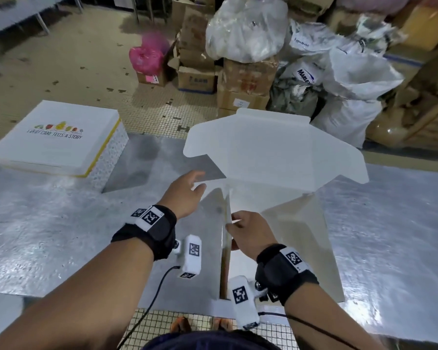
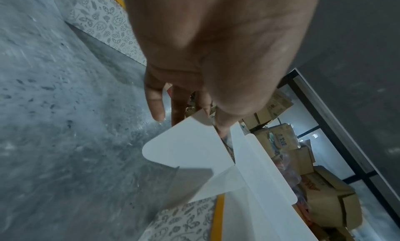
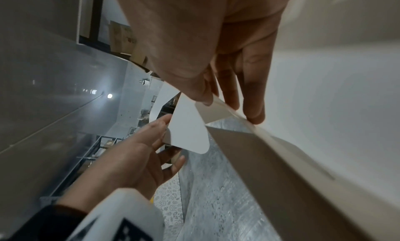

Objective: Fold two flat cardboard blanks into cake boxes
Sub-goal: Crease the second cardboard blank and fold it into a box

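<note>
Box one done, sits upper left of head view (image 1: 53, 140) on the desk (image 1: 48, 223); second blank (image 1: 273, 157) centre, half raised; right hand (image 1: 248, 231) pinches left side wall; left hand (image 1: 185, 195) fingers loose, touching corner flap (image 2: 186, 143); next, I'd judge: tuck flap inward, then lock wall over it

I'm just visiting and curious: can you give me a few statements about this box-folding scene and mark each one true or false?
1. A finished box sits on the table to the person's left. True.
2. The right hand pinches the raised left side wall of the unfinished box. True.
3. The left hand is clenched in a fist. False: its fingers are extended at a rounded corner flap.
4. The unfinished box has its lid closed. False: the lid panel stands open at the far side.
5. The finished box has a yellow edge stripe. True.
</note>
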The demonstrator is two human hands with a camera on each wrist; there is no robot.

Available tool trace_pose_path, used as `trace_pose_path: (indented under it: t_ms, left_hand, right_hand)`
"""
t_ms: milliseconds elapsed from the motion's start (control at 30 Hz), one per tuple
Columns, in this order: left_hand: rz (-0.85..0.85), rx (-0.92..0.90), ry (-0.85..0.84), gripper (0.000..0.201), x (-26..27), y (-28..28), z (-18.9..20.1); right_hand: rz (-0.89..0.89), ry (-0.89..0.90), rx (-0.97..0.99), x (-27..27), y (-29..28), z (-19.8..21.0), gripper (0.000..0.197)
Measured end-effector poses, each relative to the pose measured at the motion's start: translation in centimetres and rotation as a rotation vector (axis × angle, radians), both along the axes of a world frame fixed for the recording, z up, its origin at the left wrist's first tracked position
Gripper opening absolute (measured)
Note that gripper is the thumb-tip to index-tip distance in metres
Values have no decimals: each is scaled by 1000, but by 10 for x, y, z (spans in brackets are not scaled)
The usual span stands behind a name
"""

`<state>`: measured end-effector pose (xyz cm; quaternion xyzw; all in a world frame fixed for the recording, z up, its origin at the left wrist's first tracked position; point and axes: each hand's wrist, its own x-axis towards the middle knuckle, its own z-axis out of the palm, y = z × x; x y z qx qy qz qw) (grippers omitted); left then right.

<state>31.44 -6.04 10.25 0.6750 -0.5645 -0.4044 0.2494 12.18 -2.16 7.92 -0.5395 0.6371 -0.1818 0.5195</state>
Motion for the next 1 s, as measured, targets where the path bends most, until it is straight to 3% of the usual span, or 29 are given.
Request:
trace_pose_path:
  t_ms: [167,400,667,1000]
  left_hand:
    - [36,-30,-22,24,-5,9,-9]
    - [125,98,239,16,-18,21,-17]
    - [28,314,298,23,-28,27,-23]
    - [35,401,422,23,-28,34,-25]
  right_hand:
    - [-47,-74,18,-10,4,-2,12]
    - [-59,-79,-34,-14,11,-10,14]
    - [-74,-101,-34,-8,17,-18,24]
    - [-22,-112,55,-3,19,-22,29]
